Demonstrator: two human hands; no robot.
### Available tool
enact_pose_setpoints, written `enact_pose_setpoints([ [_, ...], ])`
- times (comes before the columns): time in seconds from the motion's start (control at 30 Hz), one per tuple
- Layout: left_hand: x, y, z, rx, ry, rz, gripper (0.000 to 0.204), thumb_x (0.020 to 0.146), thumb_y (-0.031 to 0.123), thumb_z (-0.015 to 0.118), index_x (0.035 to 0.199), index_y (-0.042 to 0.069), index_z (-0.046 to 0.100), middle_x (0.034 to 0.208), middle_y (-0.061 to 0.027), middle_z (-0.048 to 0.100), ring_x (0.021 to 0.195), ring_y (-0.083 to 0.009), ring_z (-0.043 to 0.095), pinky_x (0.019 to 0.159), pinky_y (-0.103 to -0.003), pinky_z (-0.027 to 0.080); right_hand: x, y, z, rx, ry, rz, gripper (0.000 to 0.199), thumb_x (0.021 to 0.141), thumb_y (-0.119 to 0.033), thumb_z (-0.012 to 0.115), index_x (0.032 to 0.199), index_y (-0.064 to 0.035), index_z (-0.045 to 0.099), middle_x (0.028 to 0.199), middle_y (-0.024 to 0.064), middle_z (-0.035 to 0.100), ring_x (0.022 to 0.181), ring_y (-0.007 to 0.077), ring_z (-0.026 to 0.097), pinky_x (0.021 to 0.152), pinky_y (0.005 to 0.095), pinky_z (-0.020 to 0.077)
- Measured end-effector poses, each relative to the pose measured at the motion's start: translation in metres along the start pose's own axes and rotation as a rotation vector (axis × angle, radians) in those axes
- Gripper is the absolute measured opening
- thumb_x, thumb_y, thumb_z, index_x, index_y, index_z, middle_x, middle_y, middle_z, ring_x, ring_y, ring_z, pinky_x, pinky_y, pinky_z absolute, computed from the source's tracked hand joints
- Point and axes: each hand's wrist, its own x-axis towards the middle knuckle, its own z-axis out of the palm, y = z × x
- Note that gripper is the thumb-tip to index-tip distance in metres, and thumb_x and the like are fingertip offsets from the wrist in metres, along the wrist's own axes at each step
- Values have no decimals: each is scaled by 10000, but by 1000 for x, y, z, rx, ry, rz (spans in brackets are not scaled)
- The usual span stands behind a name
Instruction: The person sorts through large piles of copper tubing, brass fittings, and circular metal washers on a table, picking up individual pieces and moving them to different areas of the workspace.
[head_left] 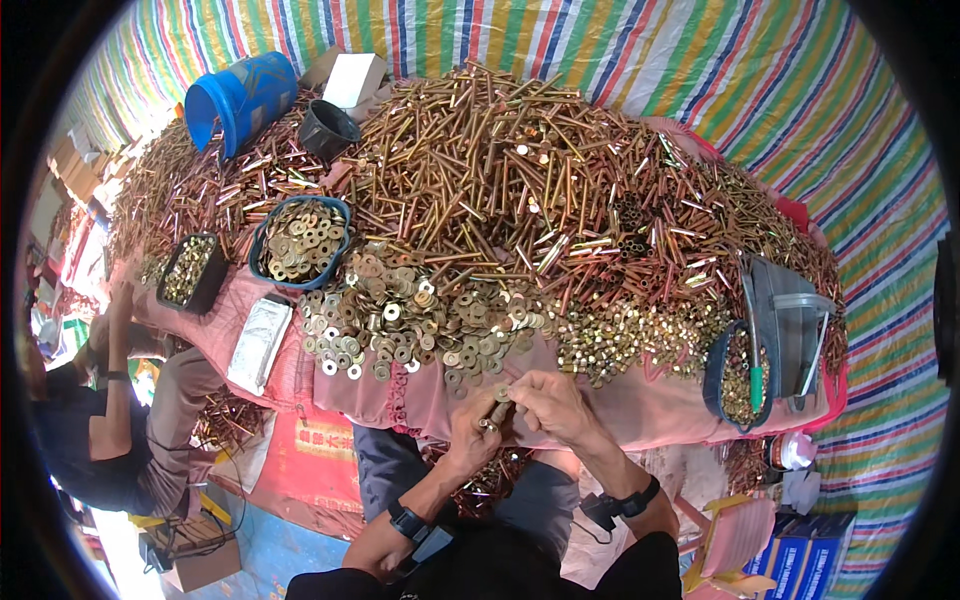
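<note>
My left hand [474, 432] and my right hand [548, 405] meet at the near edge of a table draped in pink cloth [600, 405]. Together they pinch a small brass-coloured bolt with a washer [500, 393] between the fingertips. Just beyond my fingers lies a spread of flat brass washers [400, 320]. Behind it rises a big heap of long brass bolts [520, 170]. Small nuts [630, 335] lie in a pile to the right of the washers. Both wrists wear dark bands.
A blue bowl of washers [300, 240], a black tray [188, 270], an overturned blue bucket [240, 98], a black cup [326, 130] and a white box [353, 78] sit at the left. A grey bin [790, 325] and a dark tub of parts [738, 380] stand right. Another person [100, 430] sits left.
</note>
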Motion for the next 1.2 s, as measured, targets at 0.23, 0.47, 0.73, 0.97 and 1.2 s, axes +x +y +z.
enact_pose_setpoints([
  [0.23, 4, 6, 13, -161, 101, -81, 626, 1060, 9, 608, 1639, 101, 392, 1248, -179, 755, 1052, -260, 770, 882, -350, 634, 53, -12, -33, -868, 532, -553, 283, 972, -188, 742, 1172, 5, 691, 846, 144, 720, 700, 254, 696, 642, 402, 565],
  [0.47, 4, 10, 6, -223, -1, -43, 569, 1056, 19, 627, 1596, 73, 456, 1225, -155, 751, 1083, -245, 760, 855, -356, 650, 129, -37, -80, -1204, 592, -439, 276, 943, -195, 739, 1119, 17, 725, 896, 264, 723, 831, 443, 722, 735, 538, 560],
  [0.73, 9, 8, -1, -53, -14, -49, 360, 1064, 23, 599, 1424, 18, 613, 1198, -166, 755, 1050, -265, 767, 887, -350, 613, 140, -33, -88, -882, 690, -317, 270, 940, -214, 758, 970, 53, 728, 888, 201, 760, 786, 318, 746, 745, 423, 585],
  [0.97, 8, -9, 9, -34, 61, -30, 345, 1033, -1, 606, 1375, 1, 643, 1164, -175, 758, 1007, -270, 763, 867, -341, 598, 54, -24, -34, -132, 442, -583, 514, 977, -92, 747, 1419, 57, 530, 942, 95, 702, 773, 126, 680, 636, 273, 539],
  [1.2, 8, -4, 5, -63, 30, -97, 436, 957, -62, 591, 1388, -11, 642, 1113, -182, 749, 973, -317, 729, 868, -377, 580, 12, -24, 10, -371, 315, -662, 599, 998, -167, 778, 1494, 18, 498, 921, 88, 699, 773, 133, 661, 668, 275, 536],
])
